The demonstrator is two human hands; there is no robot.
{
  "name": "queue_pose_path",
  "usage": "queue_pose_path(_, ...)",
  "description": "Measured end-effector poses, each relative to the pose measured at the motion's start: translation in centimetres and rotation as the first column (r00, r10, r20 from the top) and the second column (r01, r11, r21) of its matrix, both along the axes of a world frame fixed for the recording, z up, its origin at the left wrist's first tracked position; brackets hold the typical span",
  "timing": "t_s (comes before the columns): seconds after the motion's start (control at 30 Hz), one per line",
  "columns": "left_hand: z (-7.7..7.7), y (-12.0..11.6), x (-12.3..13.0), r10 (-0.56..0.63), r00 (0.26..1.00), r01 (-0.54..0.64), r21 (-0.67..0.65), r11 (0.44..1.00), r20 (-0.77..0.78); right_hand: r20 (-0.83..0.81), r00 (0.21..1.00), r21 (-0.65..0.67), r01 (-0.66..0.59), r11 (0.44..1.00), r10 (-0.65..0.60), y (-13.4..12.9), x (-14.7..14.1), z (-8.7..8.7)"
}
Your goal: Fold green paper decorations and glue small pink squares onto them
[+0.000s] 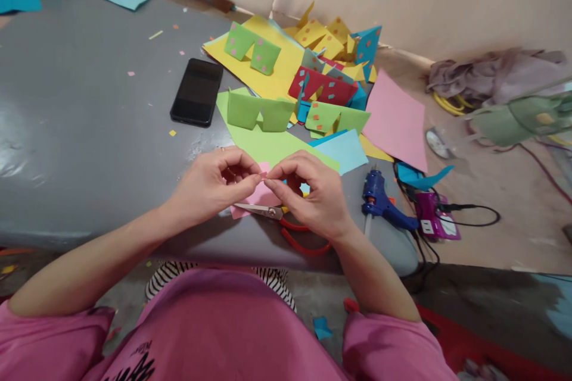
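Note:
My left hand [214,187] and my right hand [313,190] meet near the table's front edge, both pinching a tiny pink paper piece [263,176] between thumbs and forefingers. Beneath them lies a larger pink paper [261,195], partly covered by my hands. Scissors with red and yellow handles [268,211] rest below my fingers, the handles partly under my right hand. Just beyond stands a plain green folded paper shape [260,112] on a green sheet [286,146]. Another green folded piece with orange squares [337,118] is to its right.
A black phone [196,92] lies left of the papers. Behind are a pink-dotted green piece [252,47], a red piece [322,86] and a yellow pile [328,36]. At right are a blue glue gun [384,199], cables and a pink sheet [397,119].

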State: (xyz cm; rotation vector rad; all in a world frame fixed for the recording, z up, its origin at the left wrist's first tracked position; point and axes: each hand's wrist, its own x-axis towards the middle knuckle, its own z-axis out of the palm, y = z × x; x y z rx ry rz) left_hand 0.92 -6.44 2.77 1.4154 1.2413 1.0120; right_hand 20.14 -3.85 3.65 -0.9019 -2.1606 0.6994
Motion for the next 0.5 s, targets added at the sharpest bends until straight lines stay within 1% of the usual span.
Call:
queue_pose_path(0.1,-0.19,-0.05,-0.09,0.016,0.993,0.002,0.15,0.989,-0.117,-0.001,1.0,-0.039,0.01,0.999,-0.01,0.01,-0.03,-0.11)
queue_pose_path(0.2,-0.38,-0.11,-0.2,0.027,0.979,0.026,0.258,0.966,-0.202,0.005,1.0,-0.053,0.02,0.998,-0.02,-0.01,-0.06,-0.24)
queue_pose_path(0.37,-0.51,-0.24,-0.11,0.079,0.943,0.051,0.376,0.925,-0.322,0.034,0.999,-0.028,0.034,0.999,-0.033,-0.01,-0.12,-0.55)
queue_pose_path(0.5,-0.68,-0.29,-0.03,0.093,0.928,0.068,0.408,0.91,-0.36,0.037,0.999,-0.03,0.041,0.999,-0.04,-0.03,-0.22,-0.77)
